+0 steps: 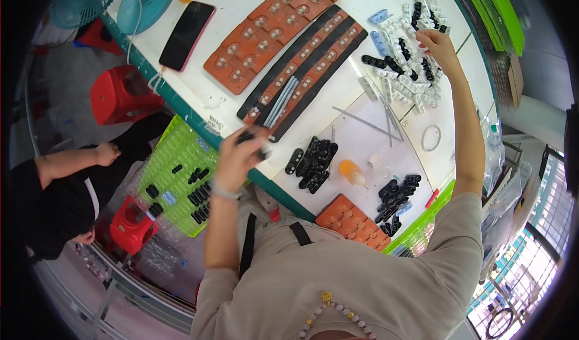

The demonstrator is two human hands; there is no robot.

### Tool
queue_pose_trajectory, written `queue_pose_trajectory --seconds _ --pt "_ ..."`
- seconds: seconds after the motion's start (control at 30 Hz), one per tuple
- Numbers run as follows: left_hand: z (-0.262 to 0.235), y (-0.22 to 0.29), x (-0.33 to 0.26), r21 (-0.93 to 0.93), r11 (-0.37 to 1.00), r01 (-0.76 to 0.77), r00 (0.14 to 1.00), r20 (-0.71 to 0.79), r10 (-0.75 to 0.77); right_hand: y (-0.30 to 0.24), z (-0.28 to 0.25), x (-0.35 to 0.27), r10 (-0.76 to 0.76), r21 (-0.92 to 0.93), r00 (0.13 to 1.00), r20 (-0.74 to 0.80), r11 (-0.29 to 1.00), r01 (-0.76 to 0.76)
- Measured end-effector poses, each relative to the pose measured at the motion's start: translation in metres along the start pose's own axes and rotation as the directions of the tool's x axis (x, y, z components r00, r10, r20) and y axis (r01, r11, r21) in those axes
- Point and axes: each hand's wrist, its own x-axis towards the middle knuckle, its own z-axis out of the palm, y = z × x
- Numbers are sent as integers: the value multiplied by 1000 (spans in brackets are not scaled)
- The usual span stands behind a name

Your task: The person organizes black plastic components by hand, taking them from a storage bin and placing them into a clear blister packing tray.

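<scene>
Beaded necklace (339,307) nearest, black moulded piece (262,154) in left grip (235,161)

Near the edge of the counter (443,162), the left grip closes around the piece, which looks light, stiff, perhaps slick, best pinched by its long sides. Its long axis seems to slant down rightward; blur hides which end leads. The right grip (429,40) bends over white pieces (410,85); I cannot tell whether it pinches one.

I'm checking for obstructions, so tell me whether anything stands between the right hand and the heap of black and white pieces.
Nothing visible does: the right hand is at the right side of the heap, though contact is unclear. The blue pieces lie along the heap's left edge, away from the hand.
</scene>
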Motion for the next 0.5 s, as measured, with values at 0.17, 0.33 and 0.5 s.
queue_pose_trajectory --seconds 0.17,0.33,0.5 --pt "-150 -49 -27 -32 997 76 959 -270 -82 42 -28 -5 78 -126 969 -234 986 -110" --pt "-271 -141 19 -148 976 162 807 -549 -217 52 -44 -8 -38 -357 970 -240 933 -51" --pt "-305 -170 50 -131 981 140 506 -842 -185 40 -18 -44 -65 -649 987 -145 759 -45"
